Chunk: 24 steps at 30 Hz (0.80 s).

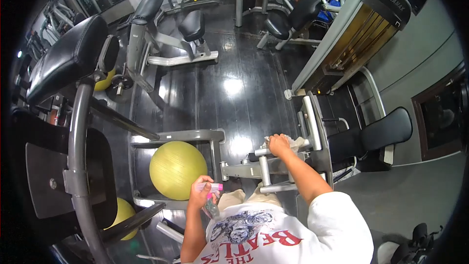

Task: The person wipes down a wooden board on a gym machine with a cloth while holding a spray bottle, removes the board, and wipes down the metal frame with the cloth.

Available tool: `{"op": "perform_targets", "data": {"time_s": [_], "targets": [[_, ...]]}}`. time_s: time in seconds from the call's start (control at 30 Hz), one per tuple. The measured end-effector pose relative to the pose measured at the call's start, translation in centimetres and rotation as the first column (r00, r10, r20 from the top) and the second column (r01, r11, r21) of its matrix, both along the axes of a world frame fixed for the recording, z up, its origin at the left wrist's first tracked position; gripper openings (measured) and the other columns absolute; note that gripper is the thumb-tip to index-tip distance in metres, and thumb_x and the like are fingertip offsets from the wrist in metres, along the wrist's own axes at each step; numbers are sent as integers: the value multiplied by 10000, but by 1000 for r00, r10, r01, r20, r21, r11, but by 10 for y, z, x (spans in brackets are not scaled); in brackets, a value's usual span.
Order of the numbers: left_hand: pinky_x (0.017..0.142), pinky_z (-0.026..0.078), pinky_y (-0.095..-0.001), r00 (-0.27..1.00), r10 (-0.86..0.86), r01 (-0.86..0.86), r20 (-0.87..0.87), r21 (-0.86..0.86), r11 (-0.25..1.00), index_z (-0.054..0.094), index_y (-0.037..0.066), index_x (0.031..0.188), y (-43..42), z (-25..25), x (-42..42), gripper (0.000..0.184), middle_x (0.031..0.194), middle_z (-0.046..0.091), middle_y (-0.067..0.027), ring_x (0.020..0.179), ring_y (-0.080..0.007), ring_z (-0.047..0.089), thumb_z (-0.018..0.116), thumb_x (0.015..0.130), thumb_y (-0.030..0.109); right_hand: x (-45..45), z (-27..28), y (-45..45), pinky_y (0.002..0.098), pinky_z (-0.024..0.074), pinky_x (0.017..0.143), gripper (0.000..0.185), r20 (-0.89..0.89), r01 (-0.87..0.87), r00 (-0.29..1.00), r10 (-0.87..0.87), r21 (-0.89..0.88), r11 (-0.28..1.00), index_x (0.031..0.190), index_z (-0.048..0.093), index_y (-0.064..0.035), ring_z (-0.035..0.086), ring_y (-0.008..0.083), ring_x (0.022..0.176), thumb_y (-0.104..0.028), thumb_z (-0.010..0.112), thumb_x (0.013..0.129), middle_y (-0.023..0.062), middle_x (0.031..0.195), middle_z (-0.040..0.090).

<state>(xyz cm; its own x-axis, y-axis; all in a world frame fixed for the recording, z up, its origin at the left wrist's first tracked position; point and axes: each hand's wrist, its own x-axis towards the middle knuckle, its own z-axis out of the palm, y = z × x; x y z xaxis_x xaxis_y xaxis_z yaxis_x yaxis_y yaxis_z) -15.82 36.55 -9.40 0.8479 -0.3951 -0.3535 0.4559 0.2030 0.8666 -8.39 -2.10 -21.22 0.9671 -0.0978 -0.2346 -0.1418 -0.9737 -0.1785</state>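
My left hand is wrapped round a spray bottle with a pink and white trigger head and a clear body, held close to my shirt. Out to the right, my right hand presses a whitish cloth against a silver tube of the gym machine. Part of the cloth hangs out beside the fingers; the rest is hidden under the hand. Just left of the bottle, a yellow-green exercise ball sits inside a grey metal frame.
A machine with a padded black seat stands at the left. Ahead are more seats and a tall weight stack. A black bench pad is at the right. Dark, shiny flooring runs between the machines.
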Motion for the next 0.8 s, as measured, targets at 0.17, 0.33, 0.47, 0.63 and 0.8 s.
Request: {"op": "perform_targets", "data": {"time_s": [0.17,0.33,0.47,0.63,0.8], "targets": [[439,479,-323,999,22,-16,-40,136,991,503,13,1048,10,-5,-13,567,698,646,-173,464,-225,599,698,839,503,48,5,5,461,469,984,318,-476,188,866,-149,35,981,1150,665,-36,560,403,1191,-168,522,899,162,1271,613],[449,488,-334,994,73,-57,-81,184,981,505,19,1055,17,0,-33,578,705,650,-182,472,-230,605,699,831,514,67,-68,-6,468,454,1001,382,-653,175,743,-146,-21,984,1225,641,-62,540,316,1248,-93,595,848,140,1319,586],[449,486,-328,993,82,-65,-86,183,981,501,19,1055,20,-6,-43,580,701,648,-173,472,-224,602,685,839,524,70,-76,-6,435,448,1014,405,-734,37,680,-12,18,999,1252,627,-78,537,292,1254,-159,552,862,130,1343,569],[445,481,-317,999,9,-3,-45,131,991,505,21,1052,10,-6,-27,570,702,650,-160,471,-218,602,683,844,521,57,-13,2,414,455,1001,427,-678,-43,734,41,15,999,1209,653,-77,567,308,1212,-308,459,908,151,1287,601],[427,485,-316,999,-47,46,2,85,995,502,22,1056,-1,-4,8,580,702,650,-167,467,-216,609,682,840,530,18,38,0,446,461,965,496,-414,-26,910,18,-14,1000,1107,681,-29,580,334,1143,-456,503,929,173,1204,629]]}}
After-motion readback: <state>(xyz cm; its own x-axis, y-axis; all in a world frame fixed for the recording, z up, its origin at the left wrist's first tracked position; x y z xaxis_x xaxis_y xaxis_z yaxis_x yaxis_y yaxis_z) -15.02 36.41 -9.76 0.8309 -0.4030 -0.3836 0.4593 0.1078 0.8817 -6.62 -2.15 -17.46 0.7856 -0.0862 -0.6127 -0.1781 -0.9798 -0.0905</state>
